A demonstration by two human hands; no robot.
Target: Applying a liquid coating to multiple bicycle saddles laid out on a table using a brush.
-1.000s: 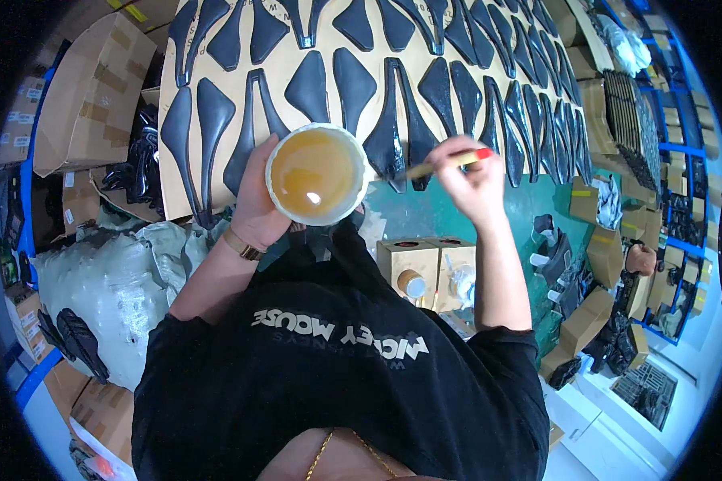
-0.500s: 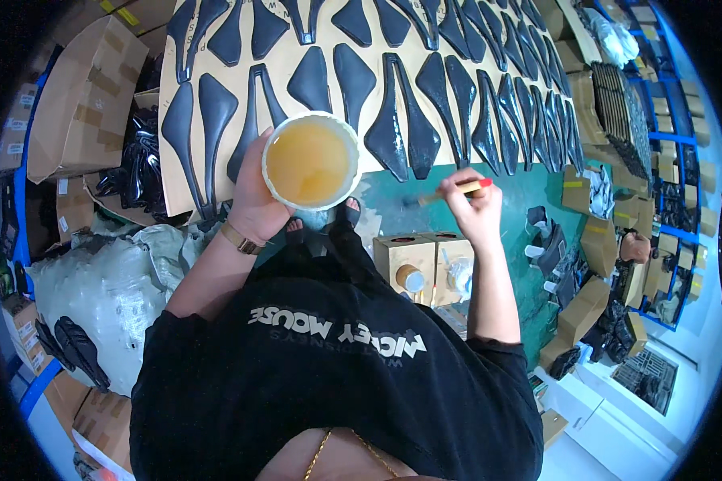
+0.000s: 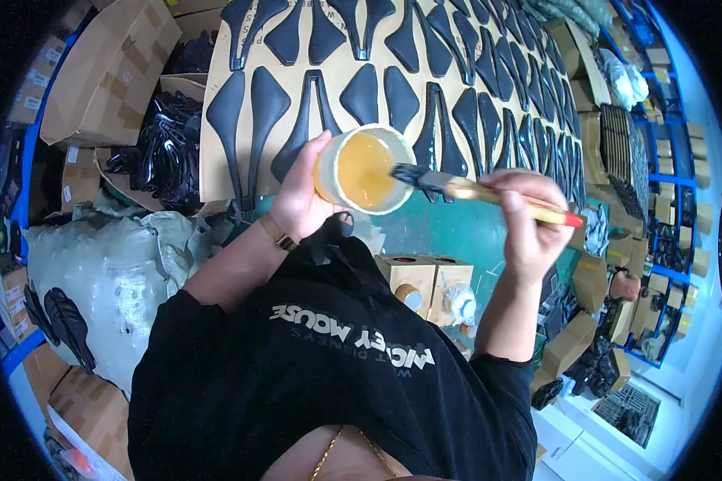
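Observation:
My left hand (image 3: 301, 192) is wrapped round a white tub (image 3: 329, 172), tilted a little to the right, with amber liquid (image 3: 367, 172) inside. A paintbrush (image 3: 469, 189) with a wooden handle and red tip is gripped in my right hand (image 3: 533, 220). Its dark bristles (image 3: 409, 175) reach over the tub's right rim; whether they touch the liquid I cannot tell. Beyond my hands, rows of black saddle-shaped pieces (image 3: 269, 104) lie on a cardboard-covered surface (image 3: 217, 152). Those toward the right look glossy, while those at the left look more matte.
Two small cartons (image 3: 405, 272) stand on the green floor (image 3: 489, 256), a jar (image 3: 409, 297) and a plastic bottle (image 3: 460, 303) by them. At left are a big carton (image 3: 108, 72), glossy black parts (image 3: 168, 144) and a bulging pale sack (image 3: 112, 264). Blue shelving (image 3: 666, 276) lines the right.
The paintbrush has moved from over the floor up and left to the tub. The tub has shifted right and tipped toward the brush. The whole view has swung slightly.

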